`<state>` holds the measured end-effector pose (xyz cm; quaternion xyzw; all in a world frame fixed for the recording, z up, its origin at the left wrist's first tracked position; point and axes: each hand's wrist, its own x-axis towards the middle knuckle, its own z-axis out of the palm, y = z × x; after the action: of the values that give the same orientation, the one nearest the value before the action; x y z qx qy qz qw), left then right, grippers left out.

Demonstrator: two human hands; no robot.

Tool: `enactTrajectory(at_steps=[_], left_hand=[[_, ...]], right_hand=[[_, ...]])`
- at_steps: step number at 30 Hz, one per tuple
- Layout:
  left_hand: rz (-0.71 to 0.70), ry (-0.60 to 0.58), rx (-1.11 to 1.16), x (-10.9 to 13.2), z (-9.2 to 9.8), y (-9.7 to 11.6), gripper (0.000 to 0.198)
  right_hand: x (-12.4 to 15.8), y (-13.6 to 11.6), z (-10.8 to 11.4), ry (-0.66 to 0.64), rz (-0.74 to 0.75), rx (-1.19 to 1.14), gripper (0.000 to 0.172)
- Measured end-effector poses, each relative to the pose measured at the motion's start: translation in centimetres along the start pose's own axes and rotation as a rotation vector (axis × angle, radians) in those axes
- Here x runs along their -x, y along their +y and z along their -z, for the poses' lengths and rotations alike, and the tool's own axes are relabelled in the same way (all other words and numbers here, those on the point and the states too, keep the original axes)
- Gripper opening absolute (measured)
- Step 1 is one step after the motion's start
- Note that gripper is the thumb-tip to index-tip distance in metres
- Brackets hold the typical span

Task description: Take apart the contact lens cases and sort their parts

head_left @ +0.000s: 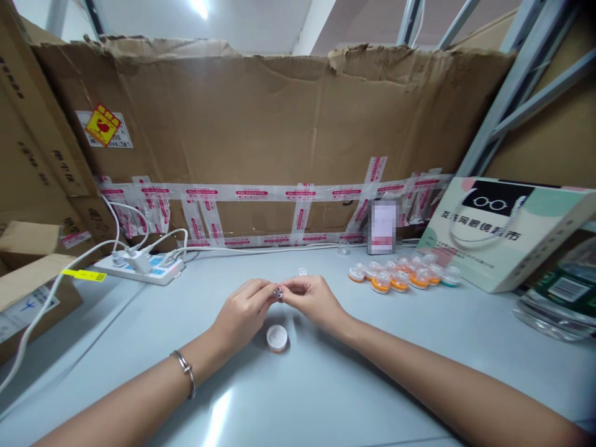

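My left hand [246, 311] and my right hand [315, 300] meet fingertip to fingertip above the table, near the middle of the head view. Pinched between them is a small shiny grey piece [278, 293] with dark spots. Fingers cover part of it, and it is too small for me to tell its kind. Both hands are closed on it. Just below, on the tabletop, stands a small round container [277, 338] with a white top and an orange lower rim; neither hand touches it. A tiny white square with a printed mark [302, 272] lies just beyond my right hand.
Several clear-topped round containers [399, 280], mostly orange-based, cluster at the right. Behind them are a phone-like upright rectangle [382, 228] and a printed carton [507, 248]; a large bottle [563, 292] stands far right. A power strip [153, 273] with cables sits left. Cardboard [261, 124] walls the back.
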<state>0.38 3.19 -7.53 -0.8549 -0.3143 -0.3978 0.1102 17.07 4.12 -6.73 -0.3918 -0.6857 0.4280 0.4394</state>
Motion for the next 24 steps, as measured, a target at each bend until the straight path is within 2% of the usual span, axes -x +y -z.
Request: enactTrajectory(at_steps=[5,10,24], left_hand=[[-0.002,0.004,-0.041,0.02,-0.04,-0.12,0.016],[-0.024,0.014,-0.1,0.0,0.17,0.03,0.018],[-0.003,-0.012,-0.083,0.17,-0.05,0.22,0.019]], right_hand=[[0.13,-0.06,-0.23,0.0,0.045,-0.001,0.023],[0.16,-0.14,-0.23,0.009,0.017,-0.097,0.024],[-0.09,0.52,-0.37,0.019,-0.128,-0.297,0.027]])
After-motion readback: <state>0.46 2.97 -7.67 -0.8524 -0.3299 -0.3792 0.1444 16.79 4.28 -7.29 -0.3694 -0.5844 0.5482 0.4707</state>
